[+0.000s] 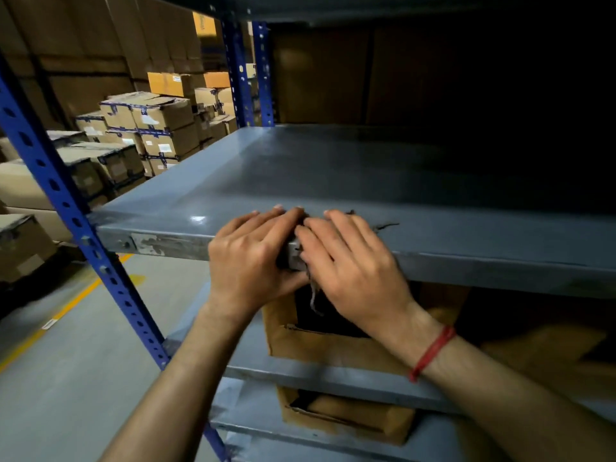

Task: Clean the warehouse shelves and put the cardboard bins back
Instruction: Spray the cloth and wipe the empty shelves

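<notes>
Far left, brown boxes [160, 128] sealed with blue tape are stacked in rows, with orange boxes [170, 83] beyond them and tall cartons [83, 45] behind. A single box [23, 245] sits near left. A yellow line [66, 308] crosses the grey floor [83, 378].

We face a bare grey shelf [366, 181] bolted to a blue upright [66, 201] at 9 o'clock. A dark frayed rag [300, 253] drapes over its front lip at 6 o'clock. The lower shelf [333, 378] carries a cardboard bin [333, 348], and the bottom shelf [300, 431] carries a second bin [350, 418].
</notes>
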Demonstrator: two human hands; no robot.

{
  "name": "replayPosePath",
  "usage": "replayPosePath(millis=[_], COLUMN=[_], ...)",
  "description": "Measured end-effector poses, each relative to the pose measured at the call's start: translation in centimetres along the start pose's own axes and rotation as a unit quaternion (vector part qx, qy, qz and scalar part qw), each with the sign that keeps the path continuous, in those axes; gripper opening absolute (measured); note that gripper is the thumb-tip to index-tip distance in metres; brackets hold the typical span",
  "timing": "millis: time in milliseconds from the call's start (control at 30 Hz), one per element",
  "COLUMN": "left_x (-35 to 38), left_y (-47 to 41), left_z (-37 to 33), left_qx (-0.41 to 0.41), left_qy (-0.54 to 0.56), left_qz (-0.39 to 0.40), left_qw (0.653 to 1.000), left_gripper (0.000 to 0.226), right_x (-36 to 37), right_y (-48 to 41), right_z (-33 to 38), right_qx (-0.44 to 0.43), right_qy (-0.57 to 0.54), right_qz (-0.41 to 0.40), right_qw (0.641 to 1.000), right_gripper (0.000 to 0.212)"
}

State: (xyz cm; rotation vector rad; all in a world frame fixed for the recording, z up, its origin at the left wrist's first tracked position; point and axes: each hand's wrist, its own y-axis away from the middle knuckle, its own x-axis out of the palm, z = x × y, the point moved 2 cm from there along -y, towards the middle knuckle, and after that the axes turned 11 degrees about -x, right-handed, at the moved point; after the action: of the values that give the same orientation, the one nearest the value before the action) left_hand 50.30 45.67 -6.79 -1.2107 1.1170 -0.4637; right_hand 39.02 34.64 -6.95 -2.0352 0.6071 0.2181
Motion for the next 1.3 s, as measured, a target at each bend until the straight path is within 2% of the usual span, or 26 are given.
replayPosePath(millis=[133,267,367,467,600,667,733,833,933,1033,1133,1233,1300], left_x=[0.1,0.2,0.4,0.6,0.5,0.4,0.4,0.0,-1.7,-1.3,0.8,2.0,2.0], left_y=[0.1,-0.2,0.1,0.1,-0.1,-0.1,-0.1,-0.2,-1.0,-2.3,-2.9,-3.1,-2.8], left_z=[-0.2,-0.4,-0.5,-0.4,-0.6,-0.4,-0.2,-0.5,-1.9,-6.7,-11.8,-12.4,-12.3], left_qx=[0.016,0.018,0.018,0.029,0.049,0.056,0.052,0.032,-0.012,-0.014,0.038,0.010,0.003], left_qy=[-0.022,-0.018,-0.021,-0.020,-0.005,-0.004,-0.017,-0.019,-0.024,-0.051,-0.023,-0.013,-0.001], left_qz=[-0.012,-0.026,-0.031,-0.048,-0.080,-0.073,-0.052,-0.003,0.095,0.241,0.253,0.264,0.250], left_qw=[1.000,0.999,0.999,0.998,0.996,0.996,0.997,0.999,0.995,0.969,0.967,0.964,0.968], left_gripper=[0.070,0.068,0.068,0.064,0.035,0.045,0.060,0.061,0.066,0.094,0.085,0.082,0.077], right_x=[-3.5,-6.0,-4.7,-2.0,0.2,-0.3,-1.9,-5.3,-7.3,-5.2,-3.6,-5.3,-6.9], right_y=[4.8,8.3,6.9,2.8,-0.8,0.4,2.9,7.8,11.1,9.2,6.9,8.6,11.1], right_z=[-5.1,-8.2,-6.1,-2.0,1.1,0.1,-2.5,-7.1,-9.3,-7.0,-4.9,-7.1,-9.5], right_qx=[-0.013,0.062,0.130,0.150,0.135,0.087,0.048,0.058,0.144,0.224,0.199,0.113,0.108], right_qy=[0.018,0.070,0.044,-0.007,-0.038,-0.035,-0.022,0.038,0.078,0.054,0.014,0.024,0.048], right_qz=[0.044,0.081,0.030,-0.009,-0.006,-0.003,0.014,0.045,0.031,-0.030,-0.035,0.004,0.009], right_qw=[0.999,0.992,0.990,0.989,0.990,0.996,0.999,0.997,0.986,0.973,0.979,0.993,0.993], right_gripper=[0.030,0.035,0.034,0.029,0.031,0.030,0.030,0.033,0.033,0.032,0.035,0.036,0.037])
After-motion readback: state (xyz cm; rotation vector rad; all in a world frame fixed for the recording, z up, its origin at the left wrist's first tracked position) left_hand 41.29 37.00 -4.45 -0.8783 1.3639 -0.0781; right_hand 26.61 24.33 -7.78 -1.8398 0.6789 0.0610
